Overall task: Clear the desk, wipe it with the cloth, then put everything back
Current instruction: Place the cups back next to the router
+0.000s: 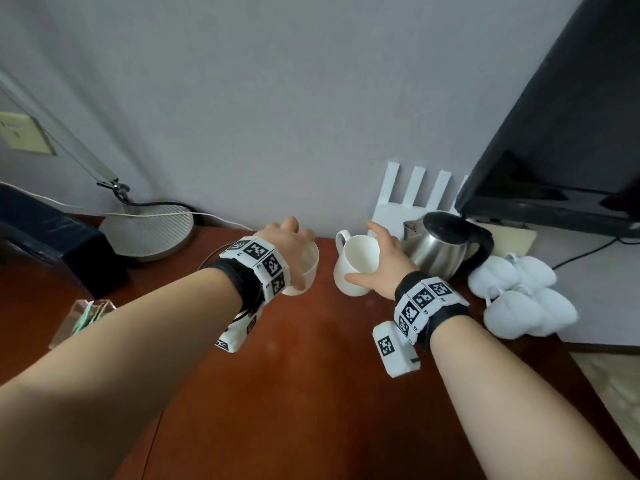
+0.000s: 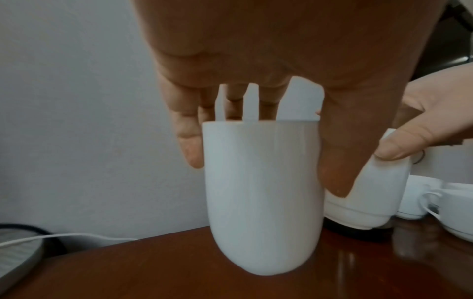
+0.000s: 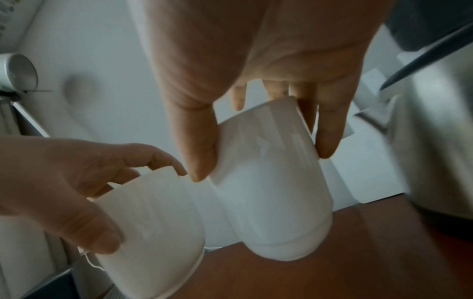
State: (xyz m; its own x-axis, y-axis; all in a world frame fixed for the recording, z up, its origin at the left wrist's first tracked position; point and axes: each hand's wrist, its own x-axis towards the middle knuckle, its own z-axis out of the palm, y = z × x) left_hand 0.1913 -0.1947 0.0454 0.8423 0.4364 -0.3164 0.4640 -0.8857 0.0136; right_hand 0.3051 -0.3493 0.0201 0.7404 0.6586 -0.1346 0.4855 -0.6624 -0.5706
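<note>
Two white mugs are held over the back of the red-brown desk (image 1: pixel 311 375). My left hand (image 1: pixel 298 251) grips the left mug (image 1: pixel 304 271) by its rim from above; in the left wrist view the fingers (image 2: pixel 187 141) and thumb clasp that mug (image 2: pixel 261 192), whose base hangs just above the wood. My right hand (image 1: pixel 367 254) grips the handled mug (image 1: pixel 356 268) the same way. In the right wrist view my right hand (image 3: pixel 263 161) holds this mug (image 3: pixel 271 192) tilted, with the left mug (image 3: pixel 153 222) close beside it.
A steel kettle (image 1: pixel 440 251) stands just right of the mugs, with several upturned white cups (image 1: pixel 512 296) beyond it. Behind are a white router (image 1: pixel 408 202) and a black TV (image 1: pixel 571 133). At the left are a lamp base (image 1: pixel 149 233), a black box (image 1: pixel 52 237) and a clear holder (image 1: pixel 83 317).
</note>
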